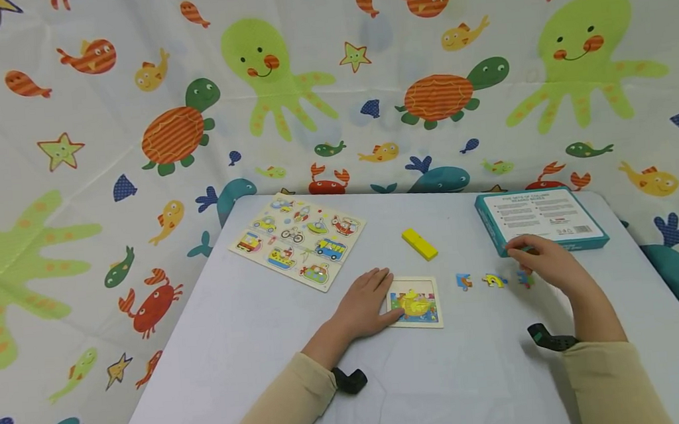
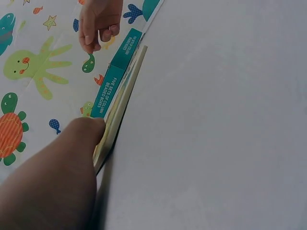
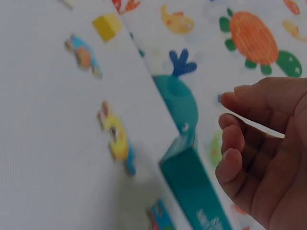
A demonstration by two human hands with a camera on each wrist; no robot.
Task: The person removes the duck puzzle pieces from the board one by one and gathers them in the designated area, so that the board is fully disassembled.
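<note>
My left hand (image 1: 366, 306) rests on the left side of a small square wooden puzzle board (image 1: 438, 301), its thumb across the lower left edge. A yellow duck picture shows on the board, with a bare wooden patch along the top. My right hand (image 1: 544, 262) hovers by the front left corner of a teal box (image 1: 543, 216), fingers loosely bent and nothing visible between them. Just beneath it lies a blue and red puzzle piece (image 1: 525, 280). Left of that are a yellow puzzle piece (image 1: 494, 280) and a blue and orange puzzle piece (image 1: 464, 281).
A yellow block (image 1: 419, 243) lies behind the board. A larger picture board with vehicles (image 1: 298, 240) is at the back left of the white table (image 1: 209, 382). Behind the table hangs a sheet printed with sea animals (image 1: 302, 35).
</note>
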